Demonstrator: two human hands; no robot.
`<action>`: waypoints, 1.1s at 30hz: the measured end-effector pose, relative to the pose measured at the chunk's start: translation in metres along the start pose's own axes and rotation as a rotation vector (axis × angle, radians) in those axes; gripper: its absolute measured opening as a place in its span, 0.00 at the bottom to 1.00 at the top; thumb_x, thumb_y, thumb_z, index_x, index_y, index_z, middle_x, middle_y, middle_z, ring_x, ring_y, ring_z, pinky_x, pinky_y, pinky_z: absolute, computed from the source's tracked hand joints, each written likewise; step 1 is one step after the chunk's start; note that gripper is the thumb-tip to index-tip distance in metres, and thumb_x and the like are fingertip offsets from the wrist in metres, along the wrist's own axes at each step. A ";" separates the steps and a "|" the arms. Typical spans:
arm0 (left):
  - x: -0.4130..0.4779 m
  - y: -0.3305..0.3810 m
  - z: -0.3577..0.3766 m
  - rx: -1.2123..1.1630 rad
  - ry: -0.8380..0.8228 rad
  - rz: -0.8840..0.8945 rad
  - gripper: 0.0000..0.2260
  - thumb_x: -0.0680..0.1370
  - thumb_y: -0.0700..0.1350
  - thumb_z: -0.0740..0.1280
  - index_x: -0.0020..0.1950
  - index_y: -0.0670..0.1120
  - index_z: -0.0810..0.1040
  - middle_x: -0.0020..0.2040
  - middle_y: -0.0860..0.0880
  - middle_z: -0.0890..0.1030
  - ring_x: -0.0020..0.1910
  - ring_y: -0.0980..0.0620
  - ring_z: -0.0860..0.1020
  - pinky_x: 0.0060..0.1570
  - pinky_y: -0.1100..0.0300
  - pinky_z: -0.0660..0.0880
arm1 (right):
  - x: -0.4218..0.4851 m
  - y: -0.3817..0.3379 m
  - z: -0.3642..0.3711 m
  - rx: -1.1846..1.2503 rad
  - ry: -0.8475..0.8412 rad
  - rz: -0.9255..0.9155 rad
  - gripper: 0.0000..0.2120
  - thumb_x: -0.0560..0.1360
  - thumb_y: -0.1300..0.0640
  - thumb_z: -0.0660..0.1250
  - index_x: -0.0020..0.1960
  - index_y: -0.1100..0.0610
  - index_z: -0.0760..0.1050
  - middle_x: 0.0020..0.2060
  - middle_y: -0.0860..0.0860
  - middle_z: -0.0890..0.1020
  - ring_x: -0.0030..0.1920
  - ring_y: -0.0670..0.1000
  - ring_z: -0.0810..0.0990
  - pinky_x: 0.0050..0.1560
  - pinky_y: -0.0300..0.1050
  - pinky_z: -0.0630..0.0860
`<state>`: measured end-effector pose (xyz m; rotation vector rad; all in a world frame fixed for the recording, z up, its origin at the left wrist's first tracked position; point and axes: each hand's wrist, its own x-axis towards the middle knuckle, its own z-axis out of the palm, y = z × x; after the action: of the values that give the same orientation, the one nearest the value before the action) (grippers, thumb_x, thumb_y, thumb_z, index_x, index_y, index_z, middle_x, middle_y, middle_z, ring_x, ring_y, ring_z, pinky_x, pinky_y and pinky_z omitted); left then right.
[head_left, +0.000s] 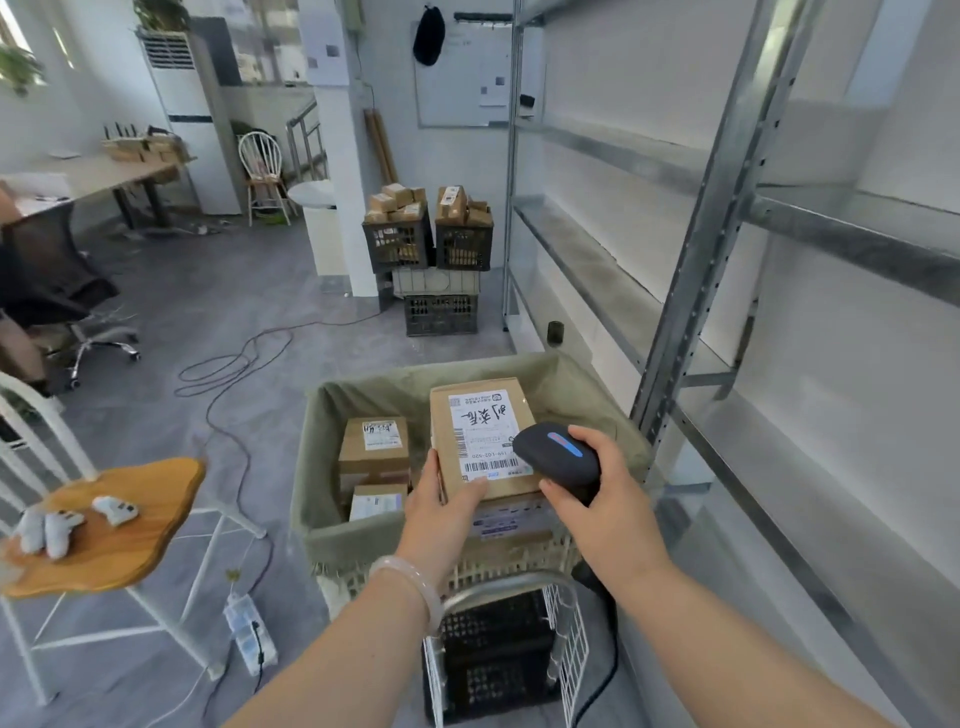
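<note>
Above the lined basket (332, 525), left hand (441, 506) grips the labelled parcel (483, 436) by its near edge; right hand (597, 483), touching the parcel's right side, holds the scanner (556, 454).

Chair (104, 525) left of cart (332, 540); shelving (727, 218) right.

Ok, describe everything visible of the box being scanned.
The cardboard box is plain brown, intact, with a white shipping label on top bearing barcodes, print and large handwriting. It is held above other parcels in the cloth-lined bin. The left hand grips its near left corner, thumb on the label; the scanner in the right hand overlaps its near right corner.
</note>
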<state>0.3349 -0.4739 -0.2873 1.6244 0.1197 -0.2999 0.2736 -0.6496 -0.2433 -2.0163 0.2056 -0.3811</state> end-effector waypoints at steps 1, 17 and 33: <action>0.017 0.007 -0.009 0.006 -0.008 -0.008 0.33 0.66 0.66 0.71 0.68 0.77 0.63 0.71 0.57 0.73 0.70 0.50 0.72 0.70 0.41 0.69 | 0.017 -0.001 0.015 -0.002 0.007 0.012 0.26 0.74 0.56 0.73 0.66 0.39 0.67 0.52 0.33 0.78 0.51 0.29 0.75 0.45 0.23 0.70; 0.163 0.042 -0.029 0.215 -0.104 0.064 0.21 0.82 0.47 0.62 0.76 0.55 0.68 0.68 0.51 0.76 0.65 0.52 0.75 0.70 0.51 0.69 | 0.123 -0.002 0.071 0.042 0.220 0.148 0.27 0.74 0.56 0.73 0.66 0.39 0.66 0.56 0.34 0.75 0.53 0.30 0.75 0.47 0.24 0.71; -0.042 0.042 0.188 0.654 -0.899 0.739 0.27 0.81 0.49 0.65 0.79 0.55 0.62 0.76 0.52 0.66 0.76 0.55 0.61 0.70 0.68 0.52 | -0.118 0.011 -0.108 -0.119 0.847 0.313 0.25 0.75 0.60 0.72 0.62 0.40 0.66 0.53 0.35 0.77 0.50 0.31 0.76 0.47 0.25 0.70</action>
<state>0.2832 -0.6597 -0.2449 1.8775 -1.3483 -0.4857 0.1249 -0.7085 -0.2286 -1.7816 1.0682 -1.0183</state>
